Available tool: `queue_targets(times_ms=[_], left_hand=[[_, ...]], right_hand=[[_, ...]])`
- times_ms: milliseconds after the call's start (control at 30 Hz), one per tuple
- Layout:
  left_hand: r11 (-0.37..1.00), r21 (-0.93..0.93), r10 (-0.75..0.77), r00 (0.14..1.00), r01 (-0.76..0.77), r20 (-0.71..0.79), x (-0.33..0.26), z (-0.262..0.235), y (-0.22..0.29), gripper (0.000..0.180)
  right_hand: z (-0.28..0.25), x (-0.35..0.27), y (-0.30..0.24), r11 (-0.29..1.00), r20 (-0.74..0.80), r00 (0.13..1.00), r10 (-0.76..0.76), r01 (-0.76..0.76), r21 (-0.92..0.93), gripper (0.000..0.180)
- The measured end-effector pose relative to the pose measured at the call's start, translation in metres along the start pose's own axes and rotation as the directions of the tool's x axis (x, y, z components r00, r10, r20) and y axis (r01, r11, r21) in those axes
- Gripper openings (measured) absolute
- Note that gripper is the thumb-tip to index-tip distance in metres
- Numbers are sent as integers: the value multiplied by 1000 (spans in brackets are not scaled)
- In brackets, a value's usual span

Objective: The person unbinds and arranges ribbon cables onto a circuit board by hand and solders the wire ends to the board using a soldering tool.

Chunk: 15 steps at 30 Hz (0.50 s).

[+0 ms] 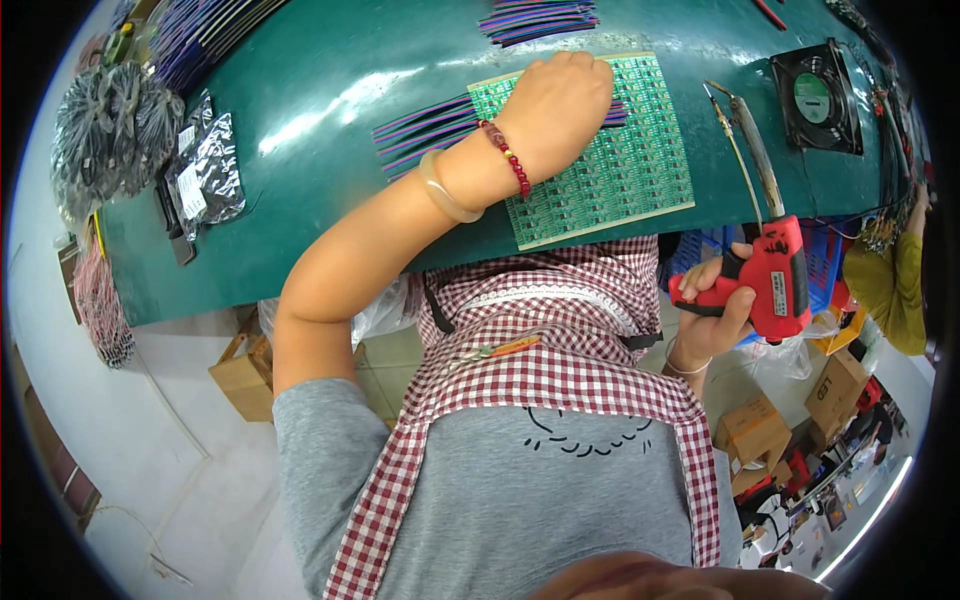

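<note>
A green panel of small circuit boards lies at the table's near edge. Across it runs a bundle of purple, blue and black wires, passing under my left wrist and showing again to the right of the hand. My left hand is closed over the panel, knuckles up; its fingertips and whatever they hold are hidden. In my right hand, just off the table's front edge, is a red soldering gun. Its long metal tip and thin feed tube point away over the table, right of the panel, not touching it.
More wires lie beyond the panel. A black fan stands at the right. To the left are a silvery bag, plastic-wrapped bundles and a long wire bundle. Cardboard boxes sit on the floor; another person's sleeve shows far right.
</note>
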<state>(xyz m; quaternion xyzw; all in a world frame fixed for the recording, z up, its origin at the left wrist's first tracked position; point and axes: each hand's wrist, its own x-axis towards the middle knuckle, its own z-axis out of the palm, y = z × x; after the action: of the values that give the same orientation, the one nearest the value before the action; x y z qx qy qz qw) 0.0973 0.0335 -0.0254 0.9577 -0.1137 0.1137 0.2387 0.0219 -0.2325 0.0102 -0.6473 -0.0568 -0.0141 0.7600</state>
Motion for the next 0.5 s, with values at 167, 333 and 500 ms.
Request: queue_targets(times_ms=[167,333,500], left_hand=[[1000,2,-29,999,29,46,4,-9,4,13],[942,-315,-170,972,113,-160,-21,-55,-5,11],[940,-266,-233,972,215,-38,-85,-94,-8,10]], right_hand=[[6,1,0,1000,29,999,-24,24,-12,61],[2,-8,0,989,72,997,20,-9,-150,73],[-11,-23,10,955,249,945,213,-147,-259,81]])
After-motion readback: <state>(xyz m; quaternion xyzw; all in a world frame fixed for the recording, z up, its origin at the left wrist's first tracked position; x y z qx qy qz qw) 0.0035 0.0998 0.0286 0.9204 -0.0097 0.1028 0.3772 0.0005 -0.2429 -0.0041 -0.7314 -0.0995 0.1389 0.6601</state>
